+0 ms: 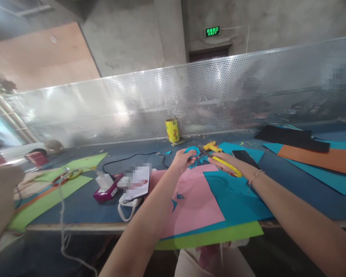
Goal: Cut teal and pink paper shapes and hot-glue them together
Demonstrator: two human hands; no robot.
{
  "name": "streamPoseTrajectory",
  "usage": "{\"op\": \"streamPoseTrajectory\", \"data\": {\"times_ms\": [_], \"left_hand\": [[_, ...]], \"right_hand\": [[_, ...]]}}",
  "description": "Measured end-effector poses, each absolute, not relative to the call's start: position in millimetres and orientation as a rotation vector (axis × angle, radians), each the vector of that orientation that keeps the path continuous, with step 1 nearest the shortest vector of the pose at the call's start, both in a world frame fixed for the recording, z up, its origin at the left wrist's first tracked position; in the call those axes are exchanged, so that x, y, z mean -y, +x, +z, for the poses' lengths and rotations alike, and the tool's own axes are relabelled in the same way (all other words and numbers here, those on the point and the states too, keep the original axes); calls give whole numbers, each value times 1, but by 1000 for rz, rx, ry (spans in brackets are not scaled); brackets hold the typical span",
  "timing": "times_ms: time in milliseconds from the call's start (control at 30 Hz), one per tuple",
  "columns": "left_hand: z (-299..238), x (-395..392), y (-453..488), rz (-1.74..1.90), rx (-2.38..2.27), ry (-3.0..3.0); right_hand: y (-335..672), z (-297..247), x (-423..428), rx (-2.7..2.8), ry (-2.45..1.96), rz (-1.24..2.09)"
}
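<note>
My left hand (185, 158) pinches a small piece of blue paper (193, 150) above the table. In my right hand (223, 161) is a pair of scissors (229, 166) with yellow handles, its dark blades pointing left at the blue piece. Below both hands lies a pink paper sheet (194, 204) with a few blue scraps (174, 204) on it. A larger blue sheet (236, 196) sits partly under the pink one, and a green sheet (213, 236) pokes out at the front edge. Just beyond the scissors rests a yellow tool-like object (212, 146) whose kind I cannot make out.
A yellow can-like container (172, 130) stands by the perforated metal screen (150, 104). To the left are a purple power strip (108, 190), a propped phone (138, 182) and cables. Black (291, 137) and orange sheets (320, 158) lie right, near a dark phone (245, 158).
</note>
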State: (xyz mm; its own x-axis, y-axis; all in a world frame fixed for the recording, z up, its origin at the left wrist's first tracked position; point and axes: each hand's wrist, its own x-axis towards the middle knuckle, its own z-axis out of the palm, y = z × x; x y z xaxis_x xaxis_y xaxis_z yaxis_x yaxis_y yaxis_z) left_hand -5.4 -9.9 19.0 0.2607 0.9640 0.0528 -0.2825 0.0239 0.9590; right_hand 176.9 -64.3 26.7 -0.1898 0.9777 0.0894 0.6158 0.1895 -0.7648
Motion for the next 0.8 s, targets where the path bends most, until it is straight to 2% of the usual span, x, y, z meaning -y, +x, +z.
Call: {"op": "streamPoseTrajectory", "data": {"times_ms": [567,800], "left_hand": [[15,10,-5,1047,-776,1177],[15,12,-4,1085,-785,1139]], "right_hand": [[176,43,74,1939,-1642,829],[186,30,62,2048,-1498,569]]}}
